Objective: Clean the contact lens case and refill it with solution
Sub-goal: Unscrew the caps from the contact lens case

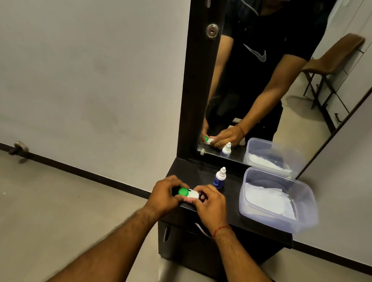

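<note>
Just left of the solution bottle, you are holding the contact lens case with your left hand and right hand, fingers curled round its ends, green cap and white cap seemingly on, so cleaning and refilling are looking undone.

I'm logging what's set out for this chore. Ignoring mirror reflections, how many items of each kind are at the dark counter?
contact lens case: 1, gripped by the left hand and the right hand
solution bottle: 1
clear plastic tub: 1, with white tissue inside, sheets not countable
Total: 3, tissue aside
</note>
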